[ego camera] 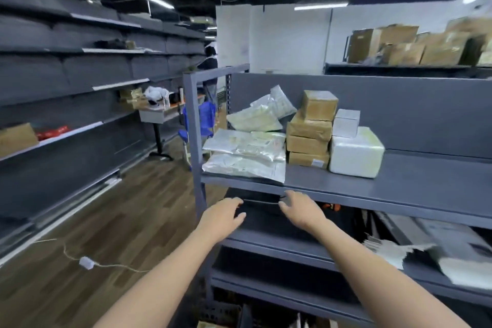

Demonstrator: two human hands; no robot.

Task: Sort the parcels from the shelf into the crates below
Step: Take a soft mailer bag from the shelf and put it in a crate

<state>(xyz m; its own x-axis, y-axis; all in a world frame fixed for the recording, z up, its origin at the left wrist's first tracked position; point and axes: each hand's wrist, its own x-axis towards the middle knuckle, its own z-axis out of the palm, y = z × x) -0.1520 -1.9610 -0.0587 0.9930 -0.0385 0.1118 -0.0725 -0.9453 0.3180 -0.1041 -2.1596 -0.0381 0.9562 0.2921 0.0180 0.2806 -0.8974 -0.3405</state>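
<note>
Parcels sit on the grey shelf (399,184) at chest height. They are a pile of white plastic mailers (245,152), a stack of brown boxes (308,136), a small white box (346,122) and a big white wrapped block (356,154). Just under the shelf's front edge is a dark crate (266,218), blurred and partly in shadow. My left hand (223,217) and my right hand (300,210) reach toward its near rim, one at each side, fingers relaxed. Neither hand holds a parcel.
Loose white bags and papers (452,247) lie on the lower shelf at right. The rack's grey upright post (193,141) stands left of my hands. Wooden floor with a white cable (86,262) lies to the left, beside long wall shelving. A person (210,61) stands far back.
</note>
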